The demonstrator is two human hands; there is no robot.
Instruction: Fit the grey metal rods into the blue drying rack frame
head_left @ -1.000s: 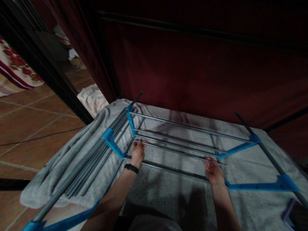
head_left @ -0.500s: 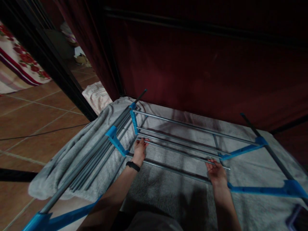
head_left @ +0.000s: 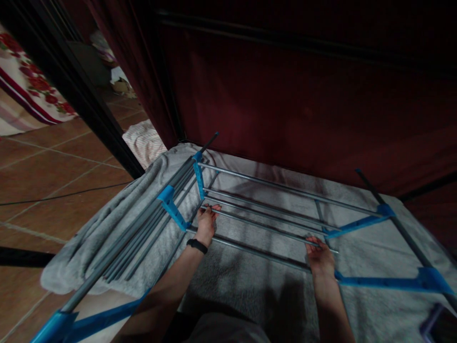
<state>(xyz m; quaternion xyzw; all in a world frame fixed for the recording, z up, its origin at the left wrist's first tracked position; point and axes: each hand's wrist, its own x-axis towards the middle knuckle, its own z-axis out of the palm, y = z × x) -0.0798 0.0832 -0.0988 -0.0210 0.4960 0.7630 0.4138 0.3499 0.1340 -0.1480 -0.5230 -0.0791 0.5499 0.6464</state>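
Note:
A grey metal rod (head_left: 260,226) lies across between my two hands. My left hand (head_left: 206,223) has its fingers closed around the rod's left end, close to a blue plastic bracket (head_left: 173,213). Near the other end, my right hand (head_left: 319,252) holds the same rod, whose tip sticks out past the fingers. These pieces are within a rack frame of grey tubes and blue brackets. Two similar rods run parallel behind the held one, and a thicker tube (head_left: 250,248) crosses in front, passing behind my right wrist.
Several loose grey rods (head_left: 143,243) lie bundled at the left on a grey blanket (head_left: 85,243). A long blue bracket (head_left: 385,282) stands at the right. Dark red curtain (head_left: 285,114) hangs behind, beside a black post (head_left: 89,109). A dark object (head_left: 441,324) sits at lower right.
The held rod has shifted slightly left, its right tip now nearer my right hand. Both hands keep their hold; the view has moved only a little.

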